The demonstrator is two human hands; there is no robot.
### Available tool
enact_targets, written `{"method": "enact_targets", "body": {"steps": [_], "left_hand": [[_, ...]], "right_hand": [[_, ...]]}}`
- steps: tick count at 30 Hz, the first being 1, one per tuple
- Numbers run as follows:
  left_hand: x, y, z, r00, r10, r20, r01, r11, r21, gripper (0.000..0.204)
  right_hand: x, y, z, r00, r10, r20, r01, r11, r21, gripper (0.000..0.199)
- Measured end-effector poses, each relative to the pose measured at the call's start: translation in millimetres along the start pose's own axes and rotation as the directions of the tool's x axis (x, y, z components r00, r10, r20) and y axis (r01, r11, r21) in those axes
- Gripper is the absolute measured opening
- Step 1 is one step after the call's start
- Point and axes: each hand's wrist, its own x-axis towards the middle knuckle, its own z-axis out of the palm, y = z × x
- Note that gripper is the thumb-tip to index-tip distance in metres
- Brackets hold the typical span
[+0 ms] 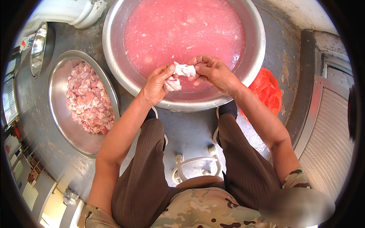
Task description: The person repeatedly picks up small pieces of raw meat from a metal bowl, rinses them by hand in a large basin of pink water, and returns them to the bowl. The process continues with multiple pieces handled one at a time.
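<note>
Over the near side of a large metal basin (259, 41) full of cloudy pink liquid (182, 30), my two hands hold a whitish, pale-pink piece of raw meat (185, 70) between them. My left hand (154, 86) is closed, with thumb and fingers gripping the left part. Below its thumb hangs a second pale lump (173, 84); whether the two are joined I cannot tell. My right hand (213, 73) pinches the right end with thumb and forefinger, the other fingers curled. Pale bits float in the liquid.
On the floor to the left, a tilted-looking metal bowl (72, 136) holds a heap of pale-pink raw meat pieces (89, 98). Another metal bowl (38, 51) is at the far left. A red plastic bag (268, 93) lies right of the basin, near a metal-framed door (323, 125).
</note>
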Motion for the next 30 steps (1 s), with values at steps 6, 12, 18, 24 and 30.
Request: {"method": "enact_targets", "body": {"steps": [6,12,18,24,30], "left_hand": [[-15.6,27.4,-8.4,1.000,-0.004,0.013,0.006,0.983,-0.184,0.023],[-115.1,129.6,-44.4,0.634,0.714,-0.296,-0.377,0.620,0.689,0.028],[-161.8,132.6,-137.2,0.491,0.870,-0.043,0.706,-0.369,0.605,0.020],[-73.3,81.5,-25.8,0.591,0.806,0.041,-0.048,-0.015,0.999,0.023],[1.3,8.2,30.5,0.996,0.081,0.043,-0.035,-0.100,0.994,0.043]], "right_hand": [[32.1,5.0,-14.8,0.969,-0.246,-0.002,0.186,0.740,-0.646,0.043],[94.5,25.8,-7.6,0.966,-0.166,0.198,0.236,0.254,-0.938,0.080],[84.9,27.5,22.0,0.931,0.177,0.318,0.251,0.321,-0.913,0.085],[70.9,33.8,6.8,0.899,0.293,0.326,0.066,0.644,-0.762,0.062],[35.2,14.2,0.0,0.896,0.384,0.224,-0.274,0.874,-0.402,0.036]]}}
